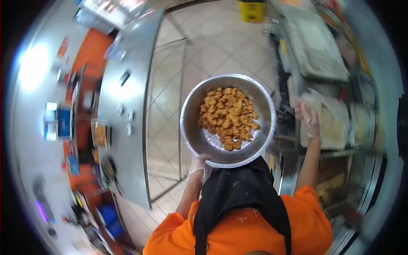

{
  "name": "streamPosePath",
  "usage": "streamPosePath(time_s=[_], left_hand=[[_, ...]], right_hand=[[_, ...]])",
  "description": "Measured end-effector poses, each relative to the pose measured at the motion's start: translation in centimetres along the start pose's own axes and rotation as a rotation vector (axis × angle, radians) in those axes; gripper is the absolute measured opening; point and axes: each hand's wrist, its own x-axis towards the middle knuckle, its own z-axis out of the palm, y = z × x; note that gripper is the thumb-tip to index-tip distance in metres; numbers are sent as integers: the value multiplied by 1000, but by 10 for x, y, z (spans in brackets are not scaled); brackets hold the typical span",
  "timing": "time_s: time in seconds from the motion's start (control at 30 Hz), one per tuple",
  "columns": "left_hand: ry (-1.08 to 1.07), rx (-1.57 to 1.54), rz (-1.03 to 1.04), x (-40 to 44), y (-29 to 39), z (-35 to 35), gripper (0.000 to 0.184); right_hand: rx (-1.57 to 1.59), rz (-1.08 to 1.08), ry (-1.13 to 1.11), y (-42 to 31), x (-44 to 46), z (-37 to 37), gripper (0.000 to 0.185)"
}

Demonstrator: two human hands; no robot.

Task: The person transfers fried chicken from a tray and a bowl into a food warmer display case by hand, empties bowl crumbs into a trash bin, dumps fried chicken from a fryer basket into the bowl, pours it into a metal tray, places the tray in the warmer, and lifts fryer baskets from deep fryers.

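A large steel bowl [194, 136] holds many golden-brown pieces of fried food [228, 114], breaded and small. My left hand [200, 165], in a clear plastic glove, is closed on the near left part of the bowl's rim. The bowl is held in front of my black apron, above the floor. Out to the right, my gloved right hand [307, 115] is at the left edge of a white tub [329, 123] of pale, flour-like stuff. Its fingers look loosely stretched out and slightly blurred, and I see nothing held in them.
To the left runs a long steel table [127, 148] with small packets [130, 114], a dark flat object [124, 77] and a pan [109, 167]. A large pale tray [316, 42] lies on the right-hand counter. A yellow bin [253, 12] stands on the tiled floor ahead.
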Motion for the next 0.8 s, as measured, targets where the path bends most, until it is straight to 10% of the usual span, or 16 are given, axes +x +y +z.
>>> streamPosePath(time_s=[0.07, 0.17, 0.27, 0.4, 0.8], left_hand=[[87, -45, -52, 0, -10, -4, 19], [94, 1358, 739, -10, -21, -9, 15], [90, 1272, 791, -8, -29, -12, 17], [279, 236, 446, 7, -37, 5, 18], [457, -4, 579, -94, -45, 60, 22]], right_hand=[[-72, 134, -106, -6, 2, 47, 46], [-390, -60, -229, 36, 37, 91, 47], [-526, -79, -289, 44, 73, 108, 41], [-297, -77, -399, 35, 93, 152, 32], [-148, 7, -711, -53, 94, 163, 43]])
